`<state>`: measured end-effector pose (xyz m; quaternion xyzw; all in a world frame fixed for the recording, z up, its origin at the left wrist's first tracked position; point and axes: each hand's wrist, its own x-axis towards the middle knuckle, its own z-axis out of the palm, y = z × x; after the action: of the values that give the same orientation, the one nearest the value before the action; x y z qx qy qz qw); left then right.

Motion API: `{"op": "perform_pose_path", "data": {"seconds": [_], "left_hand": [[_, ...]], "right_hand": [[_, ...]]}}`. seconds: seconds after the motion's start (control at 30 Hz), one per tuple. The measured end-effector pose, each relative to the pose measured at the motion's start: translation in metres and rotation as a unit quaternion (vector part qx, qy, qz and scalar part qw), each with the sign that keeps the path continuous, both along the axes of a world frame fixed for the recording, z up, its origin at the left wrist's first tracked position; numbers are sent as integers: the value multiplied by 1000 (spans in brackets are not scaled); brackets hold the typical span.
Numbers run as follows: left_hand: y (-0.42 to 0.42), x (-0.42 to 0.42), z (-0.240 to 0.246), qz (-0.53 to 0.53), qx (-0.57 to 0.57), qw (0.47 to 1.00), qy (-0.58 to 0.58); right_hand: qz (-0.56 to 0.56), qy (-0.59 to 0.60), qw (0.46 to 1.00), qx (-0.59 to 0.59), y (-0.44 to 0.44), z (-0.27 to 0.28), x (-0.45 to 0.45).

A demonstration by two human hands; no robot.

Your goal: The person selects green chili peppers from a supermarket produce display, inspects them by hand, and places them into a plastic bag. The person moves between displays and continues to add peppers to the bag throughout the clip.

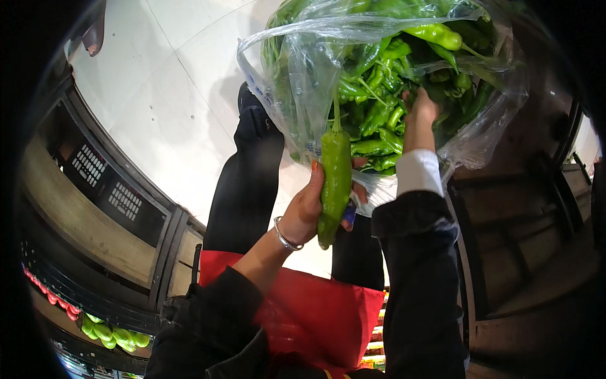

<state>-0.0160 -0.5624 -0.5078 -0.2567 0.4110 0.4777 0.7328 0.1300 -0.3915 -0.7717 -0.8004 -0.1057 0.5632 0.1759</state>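
Note:
A large clear plastic bag (303,71) full of long green peppers (378,113) stands with its mouth spread wide before me. My left hand (307,208), with a silver bangle at the wrist, holds one long green pepper (335,184) upright, its stem pointing up the picture. Behind that pepper, fingers and a small purple thing show in part; what the thing is cannot be told. My right hand (421,111) reaches into the bag among the peppers. Its fingertips are hidden, so whether it grips one cannot be told.
Pale floor tiles (156,94) lie under the bag. Dark-framed shelving with green produce (113,334) and red produce (52,297) runs along the left. On the right stands a dark framed structure (511,237). A red apron (312,312) covers my lap. Part of a shoe appears at the upper left.

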Motion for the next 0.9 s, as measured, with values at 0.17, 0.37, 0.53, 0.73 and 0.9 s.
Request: {"op": "perform_pose_path", "data": {"seconds": [0.17,0.37,0.53,0.73,0.9], "left_hand": [[4,5,-8,61,-39,997,33],[-3,9,-20,33,-32,993,105],[-4,15,-23,-27,-23,995,90],[-2,12,-21,-14,-112,983,148],[1,15,-20,-15,-119,981,153]], "right_hand": [[-144,207,967,-36,-36,145,30],[217,175,960,27,-116,279,30],[527,226,811,115,-114,276,17],[76,25,997,20,-28,103,5],[88,-63,994,-2,-14,21,-36]]}}
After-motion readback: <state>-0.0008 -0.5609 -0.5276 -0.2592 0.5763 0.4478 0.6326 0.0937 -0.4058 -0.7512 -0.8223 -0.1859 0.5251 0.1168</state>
